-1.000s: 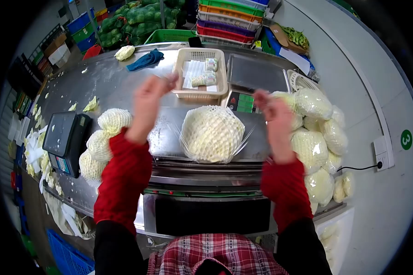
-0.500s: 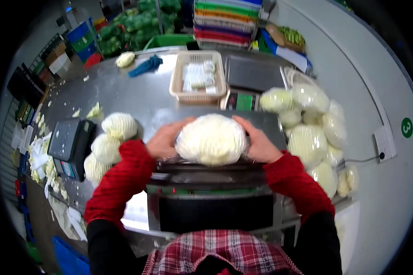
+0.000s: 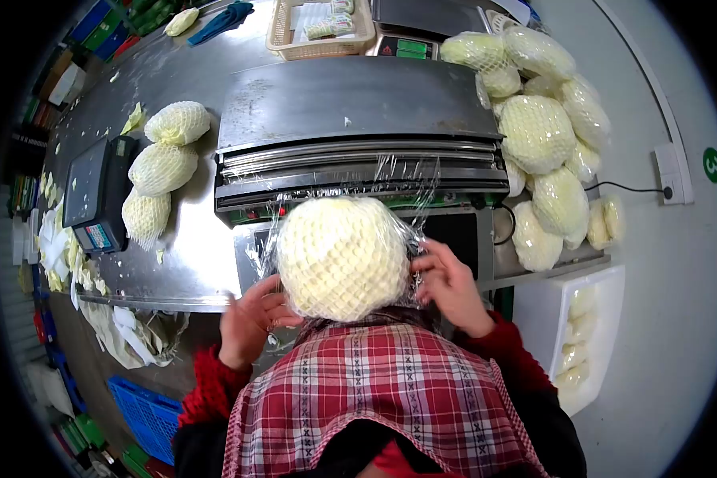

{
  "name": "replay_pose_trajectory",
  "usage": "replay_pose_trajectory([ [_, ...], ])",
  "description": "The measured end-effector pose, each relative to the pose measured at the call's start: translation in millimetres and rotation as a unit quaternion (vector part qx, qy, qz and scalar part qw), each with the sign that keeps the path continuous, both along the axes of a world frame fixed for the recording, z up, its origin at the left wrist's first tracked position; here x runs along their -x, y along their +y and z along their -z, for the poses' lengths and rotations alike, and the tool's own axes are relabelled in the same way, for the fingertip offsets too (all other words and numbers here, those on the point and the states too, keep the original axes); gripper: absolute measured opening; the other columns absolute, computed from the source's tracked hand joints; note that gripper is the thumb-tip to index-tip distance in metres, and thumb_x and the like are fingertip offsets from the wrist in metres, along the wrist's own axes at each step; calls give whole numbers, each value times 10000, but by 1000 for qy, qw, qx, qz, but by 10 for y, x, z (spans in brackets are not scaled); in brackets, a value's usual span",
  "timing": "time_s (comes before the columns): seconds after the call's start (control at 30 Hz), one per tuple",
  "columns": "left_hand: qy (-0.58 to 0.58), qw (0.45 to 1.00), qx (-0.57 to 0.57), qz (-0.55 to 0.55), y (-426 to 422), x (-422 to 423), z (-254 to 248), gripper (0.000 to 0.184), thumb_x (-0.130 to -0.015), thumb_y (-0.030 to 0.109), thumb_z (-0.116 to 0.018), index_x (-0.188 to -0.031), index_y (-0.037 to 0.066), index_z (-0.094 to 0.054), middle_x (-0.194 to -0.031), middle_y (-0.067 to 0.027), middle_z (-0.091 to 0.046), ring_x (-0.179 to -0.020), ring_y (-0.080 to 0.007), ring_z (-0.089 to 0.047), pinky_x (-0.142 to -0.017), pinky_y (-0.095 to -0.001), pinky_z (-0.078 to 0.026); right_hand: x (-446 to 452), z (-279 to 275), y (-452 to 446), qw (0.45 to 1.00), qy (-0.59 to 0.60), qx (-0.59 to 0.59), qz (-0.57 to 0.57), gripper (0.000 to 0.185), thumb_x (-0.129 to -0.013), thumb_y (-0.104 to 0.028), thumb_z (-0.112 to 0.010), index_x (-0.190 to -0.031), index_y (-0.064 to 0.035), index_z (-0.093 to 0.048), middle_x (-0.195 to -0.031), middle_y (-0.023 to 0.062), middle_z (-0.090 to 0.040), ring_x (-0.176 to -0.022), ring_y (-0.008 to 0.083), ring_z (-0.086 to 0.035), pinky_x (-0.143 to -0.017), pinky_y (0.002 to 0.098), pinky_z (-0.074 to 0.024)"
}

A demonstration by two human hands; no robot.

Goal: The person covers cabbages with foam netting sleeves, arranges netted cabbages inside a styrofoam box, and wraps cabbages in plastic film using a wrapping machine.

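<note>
A pale cabbage (image 3: 342, 259) in a white foam net rests against the front of my apron, below the film wrapping machine (image 3: 358, 171). Clear plastic film (image 3: 410, 187) stretches from the machine's rollers down around the cabbage. My left hand (image 3: 251, 319) is beside the cabbage's lower left, fingers bent but apart, with nothing visible in them. On the other side my right hand (image 3: 450, 287) has its fingers curled at the bunched film edge, close to the cabbage. The cabbage's underside is hidden.
Several netted cabbages (image 3: 163, 169) lie at left beside a black device (image 3: 95, 195). Wrapped cabbages (image 3: 536, 134) are piled at right. A beige basket (image 3: 319, 48) and a scale (image 3: 406, 48) stand behind the machine. A white foam box (image 3: 562, 334) sits lower right; a blue crate (image 3: 147, 414) lower left.
The cabbage has come from over the machine toward my body, with film now drawn out around it. Both hands have moved back and lower along its sides. The view has tilted down.
</note>
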State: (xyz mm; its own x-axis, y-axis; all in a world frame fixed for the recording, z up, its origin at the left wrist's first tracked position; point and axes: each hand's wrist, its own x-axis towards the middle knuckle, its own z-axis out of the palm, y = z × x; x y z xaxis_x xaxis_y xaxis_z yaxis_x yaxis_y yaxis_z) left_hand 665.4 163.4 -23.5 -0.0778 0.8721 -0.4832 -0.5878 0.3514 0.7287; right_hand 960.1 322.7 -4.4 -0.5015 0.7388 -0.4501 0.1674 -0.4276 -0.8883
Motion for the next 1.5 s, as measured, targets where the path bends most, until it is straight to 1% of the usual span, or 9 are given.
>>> replay_pose_trajectory([
  [0.1,246,966,-8,-76,-131,-147,-20,476,-1025,319,-381,-1127,-108,-564,-966,-233,-643,-752,-280,-679,-705,-360,-564,238,336,-59,939,-76,-330,61,179,-970,-155,-526,-1018,8,-584,-724,8,-580,-580,43,-480,-514,209,-389],
  [0.37,17,953,302,-11,-722,127,556,384,-1006,343,-441,-740,81,-530,-517,-33,-490,-352,-125,-430,-336,-239,-376,-523,466,-530,981,-76,164,73,353,-1015,-301,-462,-749,-73,-509,-511,-31,-414,-369,33,-334,-347,197,-239],
  [0.5,307,925,-41,219,104,-642,676,323,-965,373,-473,-965,90,-629,-909,-115,-610,-731,-169,-546,-620,-304,-441,-69,1196,-1010,964,6,264,32,586,-970,-380,-518,-1433,-50,-373,-1412,160,-456,-1270,209,-469,-1056,372,-399],
  [0.73,44,970,-223,80,994,-1004,-181,607,-949,556,-377,-1085,19,-625,-1188,-228,-554,-1011,-322,-554,-848,-440,-444,368,839,-647,951,183,-166,-184,312,-949,-161,-566,-1221,-9,-591,-1148,78,-644,-1050,154,-597,-916,315,-477],
  [0.9,-201,805,-423,364,1292,-1008,-56,725,-927,641,-337,-1084,-7,-623,-1022,-221,-650,-1013,-420,-600,-919,-495,-475,398,1150,-780,906,387,160,63,367,-975,-296,-537,-1242,-48,-575,-1208,41,-604,-1092,128,-567,-968,287,-428],
  [0.97,-190,939,-191,214,1165,-1054,-98,732,-922,643,-350,-1014,-21,-644,-1055,-223,-647,-1003,-404,-612,-925,-508,-472,-62,257,-903,738,485,426,198,452,-954,-357,-564,-1281,-45,-542,-1221,62,-594,-1141,157,-538,-997,339,-410],
  [1.07,-123,971,-59,197,1532,-1403,-208,611,-946,542,-427,-1004,-31,-631,-1048,-209,-646,-1007,-325,-610,-931,-451,-468,-316,514,-815,955,217,29,203,525,-897,-365,-650,-1283,-29,-531,-1199,100,-602,-1120,198,-551,-984,346,-421],
  [1.27,158,932,-279,167,1994,-1596,-531,331,-1002,226,-460,-1167,-30,-590,-1184,-132,-627,-1059,-206,-600,-915,-336,-469,-1861,281,128,781,222,-58,581,454,-953,-503,-447,-1151,-114,-570,-1045,47,-622,-948,210,-598,-848,367,-496],
  [1.5,482,813,-174,-276,1587,-68,-232,238,-892,103,-639,-1101,-9,-622,-975,-81,-662,-846,-147,-613,-776,-273,-488,-4682,1080,2015,710,-24,-530,463,573,-810,-331,-693,-1258,-34,-494,-1184,165,-596,-1031,296,-603,-886,430,-498],
])
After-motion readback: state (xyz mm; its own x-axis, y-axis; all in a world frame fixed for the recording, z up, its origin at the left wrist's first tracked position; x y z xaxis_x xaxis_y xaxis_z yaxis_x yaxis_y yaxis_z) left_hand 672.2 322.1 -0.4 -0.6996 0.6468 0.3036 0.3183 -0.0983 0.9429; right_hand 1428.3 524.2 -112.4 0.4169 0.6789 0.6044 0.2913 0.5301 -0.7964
